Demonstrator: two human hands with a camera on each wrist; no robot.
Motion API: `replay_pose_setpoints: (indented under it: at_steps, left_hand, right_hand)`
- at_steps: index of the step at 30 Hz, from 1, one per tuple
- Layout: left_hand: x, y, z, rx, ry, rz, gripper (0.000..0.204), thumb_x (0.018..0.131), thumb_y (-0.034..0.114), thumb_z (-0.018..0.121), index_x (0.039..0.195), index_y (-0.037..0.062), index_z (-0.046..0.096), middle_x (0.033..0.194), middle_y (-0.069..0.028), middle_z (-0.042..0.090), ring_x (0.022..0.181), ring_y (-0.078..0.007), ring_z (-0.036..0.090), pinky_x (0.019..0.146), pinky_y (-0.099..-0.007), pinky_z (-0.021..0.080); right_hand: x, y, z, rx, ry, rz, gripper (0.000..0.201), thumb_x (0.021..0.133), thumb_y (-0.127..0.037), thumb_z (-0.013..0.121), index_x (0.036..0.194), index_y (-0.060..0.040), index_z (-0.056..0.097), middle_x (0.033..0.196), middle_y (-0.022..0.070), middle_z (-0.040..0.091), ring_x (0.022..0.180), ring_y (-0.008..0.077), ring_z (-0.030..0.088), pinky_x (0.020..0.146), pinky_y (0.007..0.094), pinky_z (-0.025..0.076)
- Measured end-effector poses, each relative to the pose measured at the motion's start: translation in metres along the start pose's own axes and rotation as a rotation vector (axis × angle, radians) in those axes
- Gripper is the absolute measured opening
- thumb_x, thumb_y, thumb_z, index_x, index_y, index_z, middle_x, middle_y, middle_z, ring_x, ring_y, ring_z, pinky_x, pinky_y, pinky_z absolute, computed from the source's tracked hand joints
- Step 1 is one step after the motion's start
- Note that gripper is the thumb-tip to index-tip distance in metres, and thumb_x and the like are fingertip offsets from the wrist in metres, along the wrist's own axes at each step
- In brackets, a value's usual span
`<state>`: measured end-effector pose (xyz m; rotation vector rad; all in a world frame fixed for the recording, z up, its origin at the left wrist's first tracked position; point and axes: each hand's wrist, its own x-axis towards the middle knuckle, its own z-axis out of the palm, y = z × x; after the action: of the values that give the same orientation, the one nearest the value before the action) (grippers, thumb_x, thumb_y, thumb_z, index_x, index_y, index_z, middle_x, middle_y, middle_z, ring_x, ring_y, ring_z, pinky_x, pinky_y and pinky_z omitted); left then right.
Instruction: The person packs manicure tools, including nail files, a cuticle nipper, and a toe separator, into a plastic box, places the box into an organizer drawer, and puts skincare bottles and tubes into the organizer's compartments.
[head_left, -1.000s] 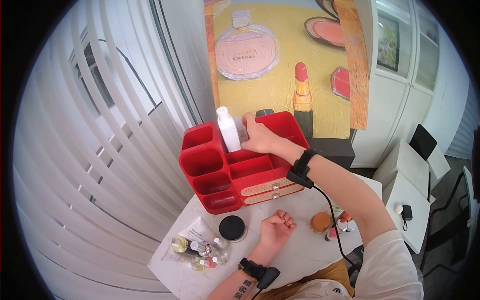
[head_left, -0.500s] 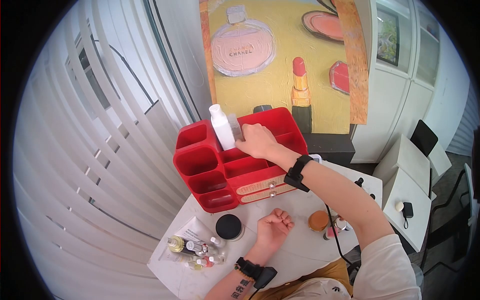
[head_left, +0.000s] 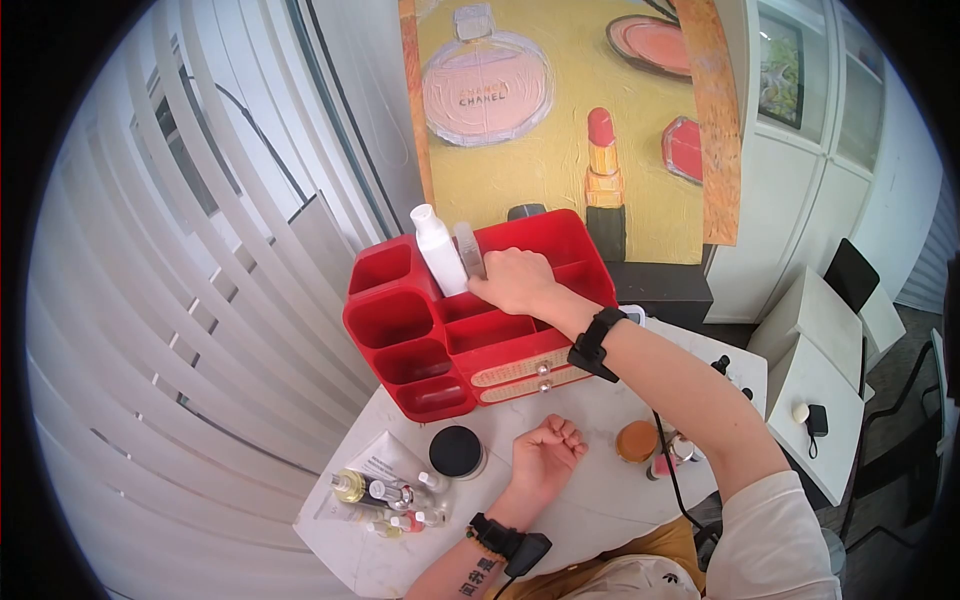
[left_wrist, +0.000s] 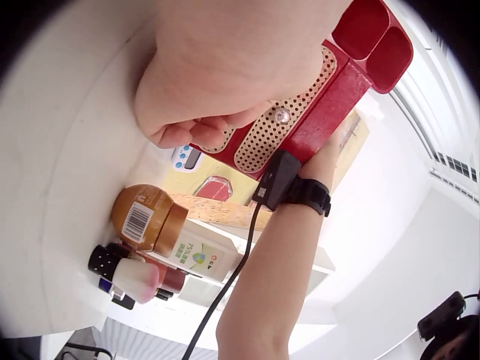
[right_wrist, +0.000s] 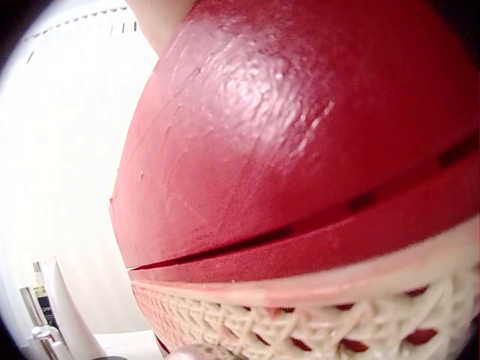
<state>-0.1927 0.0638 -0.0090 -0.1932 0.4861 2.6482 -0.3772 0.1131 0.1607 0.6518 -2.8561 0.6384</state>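
A red cosmetics organizer (head_left: 500, 352) with several compartments stands on the table, two woven-front drawers in its lower part. My right hand (head_left: 513, 280) reaches into it from above and holds a clear bottle (head_left: 466, 245) low down, with the thumb at the bottle's side and the other fingertips hidden. Just left of that bottle, a white pump-style bottle (head_left: 440, 255) stands up out of the same organizer. In the right wrist view the organizer's red front (right_wrist: 262, 150) fills most of the picture. My left hand (head_left: 548, 458) rests on the table before the drawers, fingers loosely curled, holding nothing.
Left of the left hand are a black-lidded jar (head_left: 457, 452), a white tube (head_left: 388, 456) and several small bottles. On its right stand an amber jar (head_left: 637, 441), a white labelled bottle (left_wrist: 196, 251) and other small cosmetics. A cosmetics painting (head_left: 560, 90) leans behind the organizer.
My right hand has lowered the clear bottle into the organizer beside the white bottle, and has barely moved over the last half second. The left hand stays where it was.
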Motion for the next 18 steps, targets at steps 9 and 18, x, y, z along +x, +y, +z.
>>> replay_pose_setpoints:
  at_steps: [9, 18]
  left_hand:
    - [-0.0009, 0.0006, 0.0017, -0.006, -0.017, -0.009, 0.016, 0.073, 0.004, 0.054, 0.080, 0.0119, 0.043, 0.079, -0.0024, 0.044, 0.081, -0.0197, 0.046, 0.079, -0.0335, 0.040]
    - [-0.0007, 0.0008, 0.0011, -0.012, 0.009, -0.014, 0.016, 0.071, 0.002, 0.052, 0.080, 0.0108, 0.042, 0.082, -0.0033, 0.043, 0.080, -0.0199, 0.044, 0.081, -0.0339, 0.039]
  right_hand:
    - [-0.0004, -0.0005, 0.0009, -0.009, -0.005, -0.014, 0.047, 0.088, -0.044, 0.057, 0.091, -0.0002, 0.074, 0.090, 0.0204, 0.074, 0.089, 0.0364, 0.072, 0.080, 0.0470, 0.057]
    - [-0.0006, -0.0018, -0.0011, -0.023, -0.036, 0.003, 0.046, 0.089, -0.045, 0.056, 0.098, -0.0045, 0.077, 0.095, 0.0174, 0.075, 0.093, 0.0341, 0.073, 0.083, 0.0440, 0.056]
